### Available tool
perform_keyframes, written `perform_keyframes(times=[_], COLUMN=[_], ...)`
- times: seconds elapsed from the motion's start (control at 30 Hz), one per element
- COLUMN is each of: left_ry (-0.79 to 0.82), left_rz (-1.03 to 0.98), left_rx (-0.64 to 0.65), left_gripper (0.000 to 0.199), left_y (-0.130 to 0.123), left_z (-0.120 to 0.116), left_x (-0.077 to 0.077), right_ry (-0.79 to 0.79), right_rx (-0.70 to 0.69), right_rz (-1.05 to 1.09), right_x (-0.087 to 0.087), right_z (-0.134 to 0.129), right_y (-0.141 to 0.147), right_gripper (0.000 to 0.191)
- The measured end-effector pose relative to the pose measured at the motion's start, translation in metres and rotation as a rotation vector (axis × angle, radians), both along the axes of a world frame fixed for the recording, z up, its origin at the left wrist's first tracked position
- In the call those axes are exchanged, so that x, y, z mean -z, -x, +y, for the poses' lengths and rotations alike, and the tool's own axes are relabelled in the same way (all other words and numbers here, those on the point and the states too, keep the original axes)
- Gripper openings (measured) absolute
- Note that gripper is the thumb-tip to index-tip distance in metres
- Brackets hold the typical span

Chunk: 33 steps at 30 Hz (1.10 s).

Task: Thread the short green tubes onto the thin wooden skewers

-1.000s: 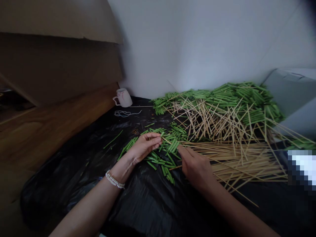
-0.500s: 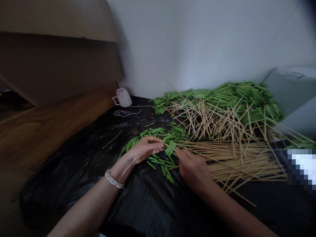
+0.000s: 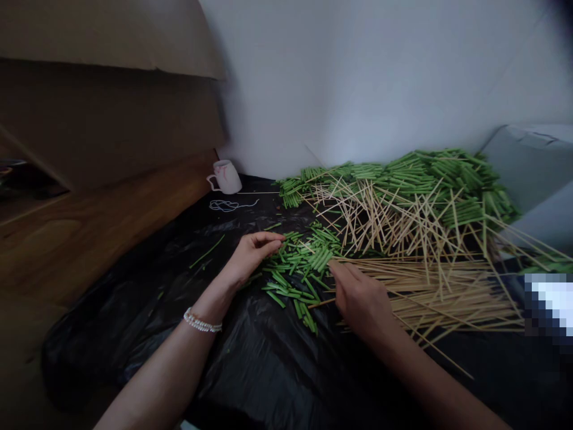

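Note:
My right hand [image 3: 358,292] is closed on a thin wooden skewer, its tip pointing up and left, with short green stem pieces [image 3: 321,258] threaded side by side on it. Left of it, my left hand [image 3: 257,251] has thumb and fingers pinched together over the loose pile of cut green stems [image 3: 280,280]; what the fingertips hold, if anything, is too small to make out. A beaded bracelet [image 3: 202,321] circles the left wrist. Many bare skewers [image 3: 447,298] lie in a bundle to the right of the right hand.
Filled skewers with green stems [image 3: 416,173] are heaped along the white wall. A white mug [image 3: 227,178] and tangled string [image 3: 226,205] sit at the back left, on black plastic [image 3: 250,370]. A cardboard box [image 3: 134,119] stands left, a grey container [image 3: 528,167] right.
My left hand has moved left and up, away from the skewer tip, to the edge of the loose pile. My right hand has shifted slightly right with the skewer.

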<state>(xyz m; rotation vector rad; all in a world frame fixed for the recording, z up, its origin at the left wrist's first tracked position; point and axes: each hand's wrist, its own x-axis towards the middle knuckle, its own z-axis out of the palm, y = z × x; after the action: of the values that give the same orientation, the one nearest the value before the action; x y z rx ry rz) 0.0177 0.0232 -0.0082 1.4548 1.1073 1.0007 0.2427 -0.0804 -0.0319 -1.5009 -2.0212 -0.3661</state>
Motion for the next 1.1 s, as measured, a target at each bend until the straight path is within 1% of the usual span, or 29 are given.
perform_keyframes(times=[0.07,0.13,0.17,0.23,0.3,0.4,0.5,0.6,0.7,0.77,0.8,0.87,0.93,1.0,1.03,1.1], left_ry=[-0.234,-0.445,-0.523,-0.619,-0.668,-0.699,-0.696,-0.677,-0.651,-0.597,-0.538,-0.343,-0.100,0.094,0.156,0.225], left_rz=[0.279,0.539,0.644,0.789,0.859,0.890,0.915,0.922,0.840,0.709,0.618,0.375,0.113,-0.084,-0.145,-0.216], left_rx=[-0.007,0.036,0.069,0.119,0.123,0.085,0.074,0.070,0.050,0.006,-0.013,-0.012,0.049,0.113,0.132,0.158], left_gripper=[0.016,0.016,0.019,0.023,0.021,0.021,0.024,0.020,0.013,0.009,0.009,0.015,0.026,0.036,0.038,0.037], left_y=[0.004,0.007,0.008,0.010,0.011,0.012,0.012,0.012,0.010,0.007,0.005,0.000,-0.005,-0.008,-0.010,-0.012], left_z=[0.003,0.006,0.007,0.009,0.010,0.010,0.011,0.011,0.009,0.007,0.005,0.002,-0.002,-0.005,-0.006,-0.008], left_x=[0.003,0.007,0.010,0.014,0.018,0.021,0.022,0.021,0.017,0.012,0.010,0.007,0.007,0.009,0.010,0.011], right_ry=[0.017,0.036,0.043,0.044,0.034,0.014,0.004,0.006,0.015,0.023,0.029,0.044,0.063,0.069,0.069,0.066], right_rx=[0.009,0.008,0.004,-0.004,-0.008,-0.009,-0.015,-0.021,-0.019,-0.019,-0.023,-0.029,-0.033,-0.030,-0.029,-0.026], right_rz=[-0.002,-0.005,-0.007,-0.012,-0.014,-0.019,-0.025,-0.023,-0.032,-0.037,-0.034,-0.019,-0.004,0.000,0.000,-0.004], right_x=[0.000,-0.001,-0.001,-0.002,-0.002,-0.001,-0.001,-0.001,-0.002,-0.002,-0.002,-0.003,-0.003,-0.003,-0.003,-0.003], right_z=[0.000,-0.001,-0.001,-0.002,-0.002,-0.002,-0.002,-0.002,-0.003,-0.003,-0.003,-0.003,-0.004,-0.004,-0.004,-0.004], right_y=[0.000,0.001,0.001,0.002,0.002,0.003,0.003,0.003,0.004,0.004,0.004,0.005,0.005,0.005,0.005,0.005], right_gripper=[0.033,0.033,0.033,0.032,0.031,0.031,0.031,0.030,0.032,0.032,0.032,0.033,0.034,0.034,0.034,0.034])
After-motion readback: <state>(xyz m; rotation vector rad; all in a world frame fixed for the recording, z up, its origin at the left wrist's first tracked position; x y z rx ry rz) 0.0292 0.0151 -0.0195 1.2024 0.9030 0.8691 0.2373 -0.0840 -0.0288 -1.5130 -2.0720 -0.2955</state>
